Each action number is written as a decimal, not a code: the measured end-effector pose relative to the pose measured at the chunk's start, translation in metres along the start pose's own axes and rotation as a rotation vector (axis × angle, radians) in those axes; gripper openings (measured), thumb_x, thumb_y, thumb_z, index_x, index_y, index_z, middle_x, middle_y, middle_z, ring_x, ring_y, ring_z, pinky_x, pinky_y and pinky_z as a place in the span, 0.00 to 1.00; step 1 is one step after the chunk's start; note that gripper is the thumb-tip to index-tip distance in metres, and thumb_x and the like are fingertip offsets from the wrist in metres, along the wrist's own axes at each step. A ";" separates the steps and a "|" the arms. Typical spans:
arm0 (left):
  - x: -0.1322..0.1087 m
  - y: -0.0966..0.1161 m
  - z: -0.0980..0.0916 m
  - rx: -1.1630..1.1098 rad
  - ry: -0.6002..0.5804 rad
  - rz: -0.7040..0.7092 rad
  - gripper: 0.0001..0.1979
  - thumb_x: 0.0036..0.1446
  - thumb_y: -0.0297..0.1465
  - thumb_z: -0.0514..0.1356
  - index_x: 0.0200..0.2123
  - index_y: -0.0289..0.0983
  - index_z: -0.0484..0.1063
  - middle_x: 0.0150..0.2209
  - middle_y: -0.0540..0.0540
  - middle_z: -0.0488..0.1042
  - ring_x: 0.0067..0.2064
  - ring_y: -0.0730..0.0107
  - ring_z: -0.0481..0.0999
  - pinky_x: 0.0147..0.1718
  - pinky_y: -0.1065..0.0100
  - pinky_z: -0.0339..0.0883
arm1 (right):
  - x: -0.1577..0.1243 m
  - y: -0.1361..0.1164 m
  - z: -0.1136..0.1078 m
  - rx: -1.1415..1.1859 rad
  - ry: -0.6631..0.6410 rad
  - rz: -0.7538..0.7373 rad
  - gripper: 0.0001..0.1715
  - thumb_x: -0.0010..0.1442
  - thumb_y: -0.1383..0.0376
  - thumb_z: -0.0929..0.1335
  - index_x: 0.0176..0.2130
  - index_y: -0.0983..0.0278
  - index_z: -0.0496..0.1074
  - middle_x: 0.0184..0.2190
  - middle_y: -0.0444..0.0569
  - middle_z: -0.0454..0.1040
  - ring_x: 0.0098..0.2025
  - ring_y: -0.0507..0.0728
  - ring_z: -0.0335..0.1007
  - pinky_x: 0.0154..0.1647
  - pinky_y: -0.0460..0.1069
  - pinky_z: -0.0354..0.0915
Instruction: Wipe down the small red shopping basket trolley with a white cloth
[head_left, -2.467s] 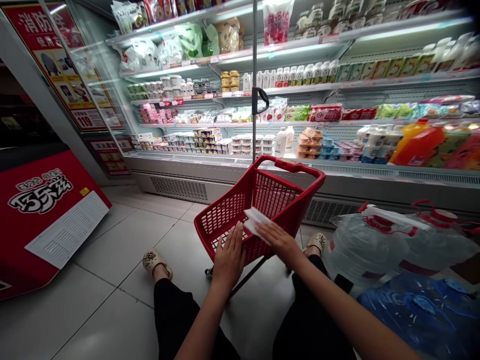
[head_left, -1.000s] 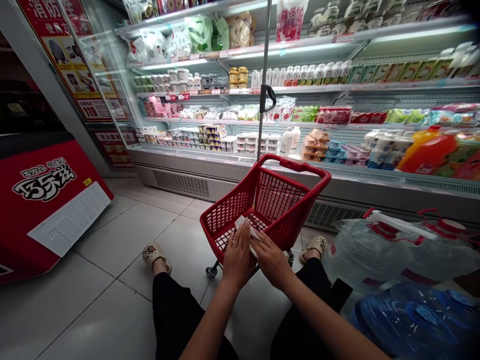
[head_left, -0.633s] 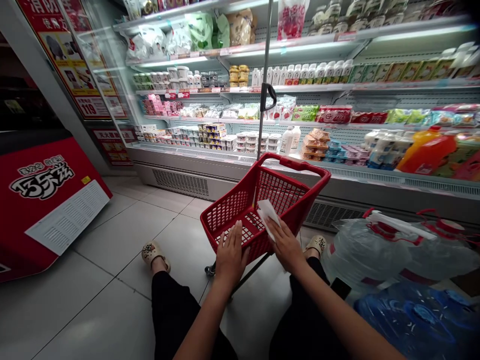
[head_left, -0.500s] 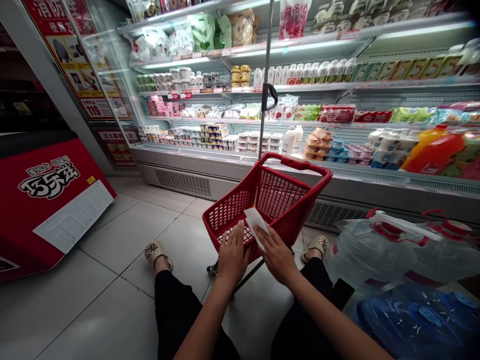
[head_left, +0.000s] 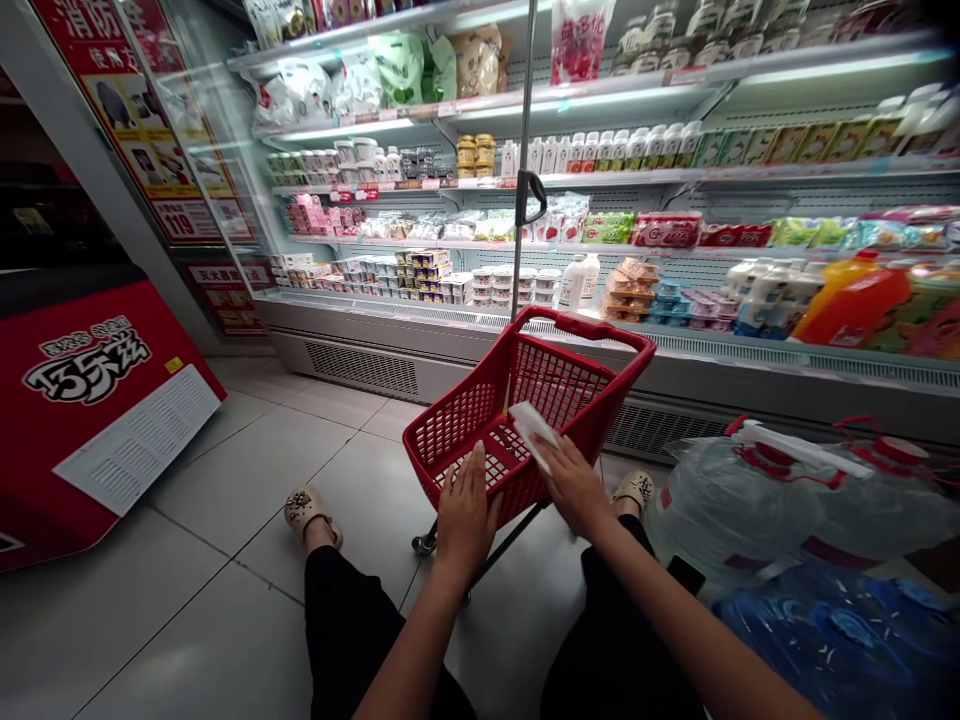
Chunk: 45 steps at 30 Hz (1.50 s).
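I sit on the shop floor with my legs out. A small red shopping basket cart [head_left: 450, 425] stands between my feet, tilted toward me. My left hand [head_left: 466, 510] lies flat with fingers stretched out against the basket's near wall. My right hand [head_left: 574, 482] presses a white wipe [head_left: 531, 425] against the basket's near rim, its fingers laid over the wipe's lower part. The basket looks empty inside.
An open chiller [head_left: 600, 220] with dairy and drinks runs across the back. A red freezer cabinet [head_left: 90, 400] stands at left. Large water jugs [head_left: 742, 500] and a blue bag [head_left: 840, 630] lie at my right. Pale tiled floor [head_left: 225, 520] surrounds me.
My right hand slid the wipe back and forth along the basket's near rim, now further right and up. My left hand stayed flat on the basket wall.
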<state>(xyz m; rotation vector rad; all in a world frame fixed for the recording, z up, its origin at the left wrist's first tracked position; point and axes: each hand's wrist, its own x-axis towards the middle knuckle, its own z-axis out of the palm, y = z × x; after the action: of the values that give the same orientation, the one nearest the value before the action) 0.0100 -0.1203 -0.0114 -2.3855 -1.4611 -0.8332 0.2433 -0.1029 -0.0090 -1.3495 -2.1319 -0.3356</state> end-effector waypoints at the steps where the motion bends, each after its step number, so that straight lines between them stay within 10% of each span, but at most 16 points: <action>1: 0.000 0.001 0.001 0.003 -0.002 0.001 0.42 0.71 0.32 0.51 0.75 0.34 0.26 0.72 0.33 0.57 0.70 0.55 0.63 0.67 0.49 0.56 | 0.001 -0.011 0.001 0.054 -0.026 -0.043 0.37 0.73 0.66 0.57 0.76 0.57 0.43 0.71 0.47 0.61 0.75 0.59 0.49 0.74 0.63 0.52; 6: 0.000 0.000 0.003 0.007 -0.020 0.009 0.42 0.70 0.32 0.52 0.75 0.33 0.27 0.72 0.34 0.58 0.70 0.56 0.62 0.67 0.49 0.57 | 0.007 -0.031 0.000 0.181 -0.077 -0.084 0.33 0.76 0.64 0.55 0.75 0.52 0.44 0.72 0.44 0.59 0.72 0.56 0.55 0.74 0.61 0.54; 12: -0.001 0.000 0.000 -0.005 -0.011 0.009 0.40 0.71 0.33 0.51 0.76 0.33 0.29 0.72 0.35 0.58 0.71 0.57 0.61 0.67 0.49 0.57 | 0.009 -0.006 -0.001 -0.107 0.042 0.016 0.34 0.71 0.58 0.65 0.72 0.49 0.56 0.76 0.43 0.45 0.77 0.71 0.30 0.73 0.73 0.45; 20: 0.000 0.002 -0.001 0.004 -0.017 0.001 0.39 0.70 0.32 0.51 0.76 0.35 0.31 0.72 0.37 0.58 0.71 0.57 0.62 0.68 0.51 0.56 | 0.006 0.002 0.008 -0.062 -0.029 -0.070 0.43 0.68 0.72 0.60 0.76 0.58 0.43 0.75 0.51 0.52 0.76 0.60 0.45 0.75 0.63 0.50; 29: -0.004 0.000 0.004 -0.036 0.005 -0.005 0.46 0.67 0.27 0.54 0.74 0.33 0.21 0.73 0.33 0.55 0.70 0.56 0.63 0.66 0.50 0.58 | -0.003 -0.064 0.019 0.077 -0.052 -0.323 0.39 0.66 0.77 0.59 0.73 0.64 0.55 0.70 0.52 0.63 0.73 0.57 0.54 0.73 0.60 0.58; 38: -0.004 0.009 0.002 -0.057 0.041 -0.009 0.42 0.70 0.32 0.53 0.75 0.33 0.27 0.72 0.34 0.58 0.71 0.55 0.62 0.67 0.50 0.58 | 0.000 0.055 -0.004 0.010 0.002 -0.071 0.41 0.63 0.79 0.57 0.72 0.63 0.56 0.68 0.55 0.65 0.72 0.60 0.56 0.72 0.65 0.57; 45: -0.001 0.004 0.009 -0.024 0.035 -0.008 0.42 0.71 0.31 0.51 0.75 0.34 0.23 0.72 0.35 0.57 0.70 0.55 0.62 0.66 0.50 0.59 | -0.018 -0.044 0.016 0.168 -0.013 -0.147 0.47 0.63 0.80 0.56 0.76 0.57 0.44 0.72 0.48 0.58 0.75 0.56 0.47 0.73 0.61 0.57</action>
<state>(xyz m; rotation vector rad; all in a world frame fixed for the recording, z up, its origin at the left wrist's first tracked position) 0.0164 -0.1194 -0.0187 -2.3714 -1.4570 -0.8939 0.2047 -0.1275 -0.0284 -1.1069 -2.2214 -0.2006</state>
